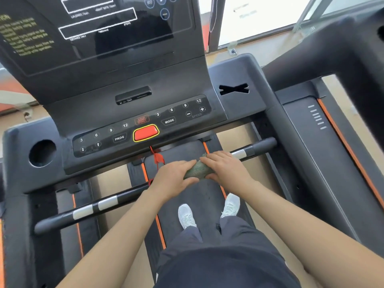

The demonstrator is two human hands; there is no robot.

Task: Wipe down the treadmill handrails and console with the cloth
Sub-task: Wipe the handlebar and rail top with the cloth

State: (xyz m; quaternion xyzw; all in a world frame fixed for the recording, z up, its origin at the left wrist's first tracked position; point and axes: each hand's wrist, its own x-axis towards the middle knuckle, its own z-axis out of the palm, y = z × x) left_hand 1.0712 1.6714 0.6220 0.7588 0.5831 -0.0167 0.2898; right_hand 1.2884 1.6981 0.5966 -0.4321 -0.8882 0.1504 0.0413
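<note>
1. On the console (143,86), the left number row (104,133) reads 3, 6, 9, 12, with down and up arrows below.
2. Beside it sits the PROG button (119,138).
3. Above the red key (145,133) is a faint STOP START label (142,119).
4. To its right is the MODE button (169,121).
5. The right number row (178,107) reads 3, 6, 9, 12, above minus and plus signs and a faint SPEED.
6. The screen (116,28) captions and the yellow warning print (25,36) are too blurred to read.

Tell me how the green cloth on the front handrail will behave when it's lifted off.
Probably floppy: the cloth is bunched and follows the curve of the handrail between the left hand and right hand. Likely light, since the two hands nearly cover it. It shouldn't roll or slip much; crumpled fabric tends to cling.
</note>
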